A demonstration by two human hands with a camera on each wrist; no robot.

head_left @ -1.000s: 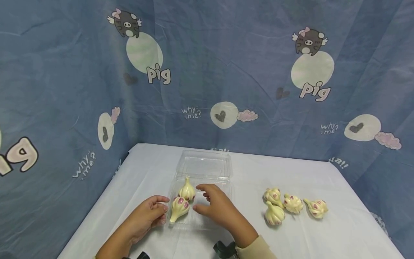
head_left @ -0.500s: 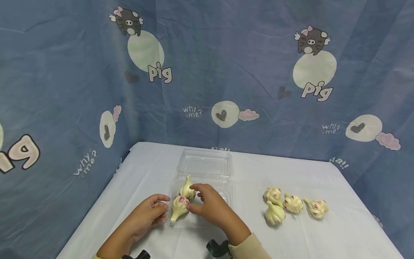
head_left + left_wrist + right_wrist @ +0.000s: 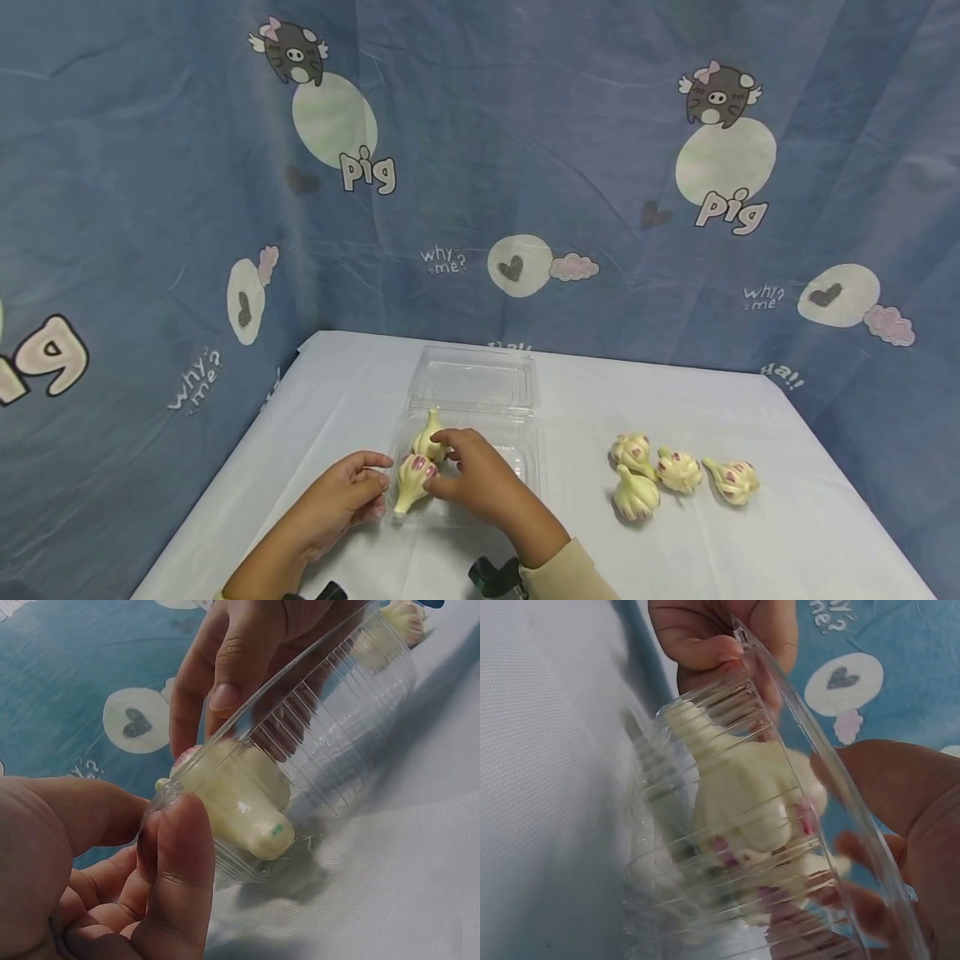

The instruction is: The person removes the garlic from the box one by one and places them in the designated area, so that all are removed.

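A clear plastic clamshell box [image 3: 474, 518] lies with its lid laid back. Two garlic bulbs sit along its left side: the front garlic bulb [image 3: 412, 479] has purple streaks and its stem towards me, and the rear garlic bulb [image 3: 426, 442] points its stem away. My left hand [image 3: 351, 500] pinches the box's left rim at the near corner between thumb and finger, plain in the left wrist view. Over the box, my right hand [image 3: 480, 479] has its thumb against the front bulb and its forefinger at the rear one, fingers loosely bent, not wrapped round either.
Several more garlic bulbs lie on the white cloth to the right, among them a garlic bulb [image 3: 637, 493] nearest the box and a garlic bulb [image 3: 733, 482] farthest right. The open lid [image 3: 474, 377] reaches towards the blue printed curtain [image 3: 585, 167] behind the table.
My right hand has moved left over the box until its thumb and forefinger meet the two bulbs, which have shifted very slightly left. The left hand stays at the rim.
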